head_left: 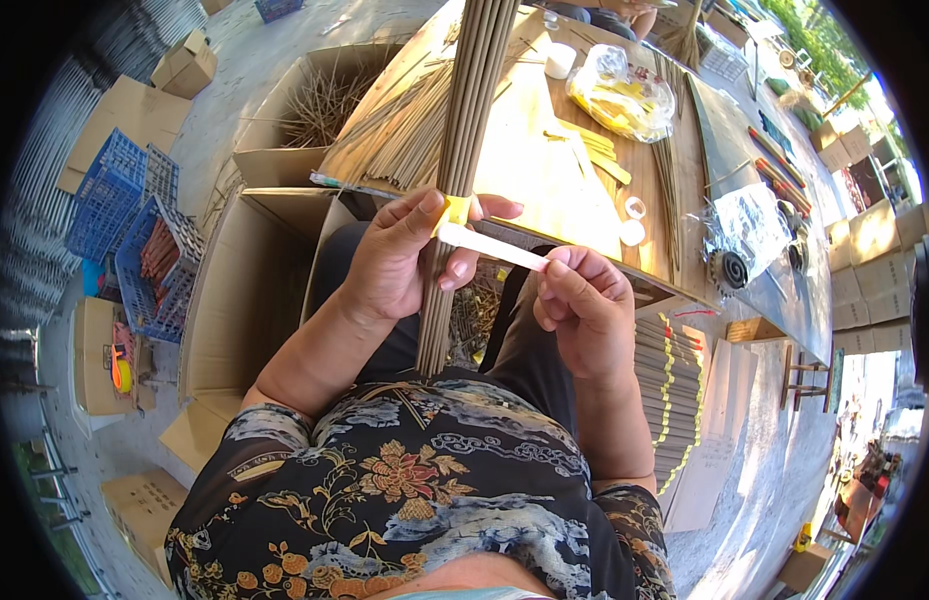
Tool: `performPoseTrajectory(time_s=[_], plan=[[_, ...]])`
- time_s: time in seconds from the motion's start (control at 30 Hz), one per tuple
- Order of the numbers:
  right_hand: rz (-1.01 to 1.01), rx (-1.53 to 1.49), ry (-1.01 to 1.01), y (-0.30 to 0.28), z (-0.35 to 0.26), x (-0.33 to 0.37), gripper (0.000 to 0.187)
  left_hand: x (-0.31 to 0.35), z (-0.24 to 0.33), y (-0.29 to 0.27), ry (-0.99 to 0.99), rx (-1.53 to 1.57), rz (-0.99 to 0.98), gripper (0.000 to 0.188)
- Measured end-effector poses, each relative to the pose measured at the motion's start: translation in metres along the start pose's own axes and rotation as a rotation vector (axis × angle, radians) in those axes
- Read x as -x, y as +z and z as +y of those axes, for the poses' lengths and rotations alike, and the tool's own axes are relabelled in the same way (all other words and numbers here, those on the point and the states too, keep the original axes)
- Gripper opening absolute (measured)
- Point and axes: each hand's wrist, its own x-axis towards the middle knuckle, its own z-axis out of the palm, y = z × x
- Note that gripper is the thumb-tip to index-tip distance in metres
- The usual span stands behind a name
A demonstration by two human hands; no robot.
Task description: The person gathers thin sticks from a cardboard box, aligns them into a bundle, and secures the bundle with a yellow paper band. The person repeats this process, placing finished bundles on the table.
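Observation:
My left hand [392, 245] is wrapped round a bundle of long thin brown sticks [474, 110], which look like incense sticks. The bundle stands nearly upright, tilted slightly, with its lower end close to my lap. A yellow band [454, 212] circles it between my left thumb and fingers. From that band a pale strip [496, 247] stretches to the right, drawn taut. My right hand [588, 300] pinches the strip's free end between thumb and fingertips.
Loose sticks [409, 130], yellow strips [596, 150] and a plastic bag [624, 95] lie on the wooden table [524, 120] ahead. Open cardboard boxes [254, 290] stand at my left, near blue crates [149, 260]. Banded stick bundles [669, 400] are at my right.

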Motion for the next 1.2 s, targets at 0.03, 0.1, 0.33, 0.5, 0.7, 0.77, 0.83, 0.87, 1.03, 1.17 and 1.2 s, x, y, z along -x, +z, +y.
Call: performPoseTrajectory(time_s=[0.03,0.1,0.33,0.5,0.7,0.77,0.83,0.87,1.03,1.17,1.2], plan=[[-0.010,0.001,-0.016,-0.001,-0.001,0.000,0.010,0.000,0.000,-0.001,0.004,-0.004,-0.005,0.033],[-0.029,0.003,-0.046,-0.005,-0.003,-0.002,0.010,-0.001,0.001,0.001,0.011,0.009,-0.004,0.033],[0.052,0.160,-0.157,-0.001,-0.001,0.001,0.011,-0.002,-0.001,-0.001,0.028,-0.004,-0.016,0.034],[0.094,0.278,-0.256,0.005,-0.004,0.007,0.010,-0.004,-0.002,-0.002,0.030,-0.011,-0.024,0.034],[0.123,0.597,-0.628,0.003,0.005,0.012,0.010,-0.006,-0.004,-0.001,0.021,-0.007,0.012,0.035],[0.121,0.597,-0.586,0.003,0.001,0.014,0.007,-0.006,-0.004,-0.001,0.027,-0.036,0.031,0.036],[0.094,0.629,-0.575,0.000,0.004,0.013,0.006,-0.007,-0.006,-0.002,0.046,-0.101,0.070,0.038],[0.081,0.646,-0.570,-0.002,0.005,0.013,0.006,-0.008,-0.007,-0.002,0.040,-0.097,0.077,0.038],[0.119,0.604,-0.628,-0.004,0.005,0.009,0.011,-0.011,-0.008,0.001,0.010,-0.087,0.105,0.038],[0.161,0.659,-0.628,-0.014,0.003,0.010,0.007,-0.016,-0.009,-0.003,-0.006,-0.062,0.053,0.036],[0.220,0.660,-0.723,-0.023,0.004,0.007,0.007,-0.015,-0.009,-0.002,-0.010,-0.096,0.079,0.037]])
